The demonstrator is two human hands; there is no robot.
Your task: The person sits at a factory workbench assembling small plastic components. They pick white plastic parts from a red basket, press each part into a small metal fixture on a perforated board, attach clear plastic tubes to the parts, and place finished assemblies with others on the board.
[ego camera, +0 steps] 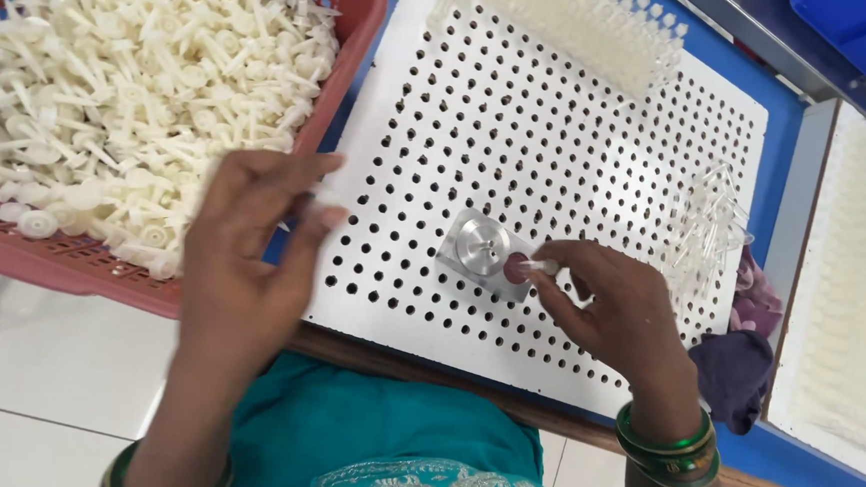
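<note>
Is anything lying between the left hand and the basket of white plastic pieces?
Nothing visible does. The left hand is open at the red basket's near edge, right beside the white plastic pieces. The right hand is apart, at the metal block.

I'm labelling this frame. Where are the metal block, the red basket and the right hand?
metal block (481,248): head view, round top.
red basket (359,8): head view, right rim.
right hand (617,307): head view, back of hand.
</note>
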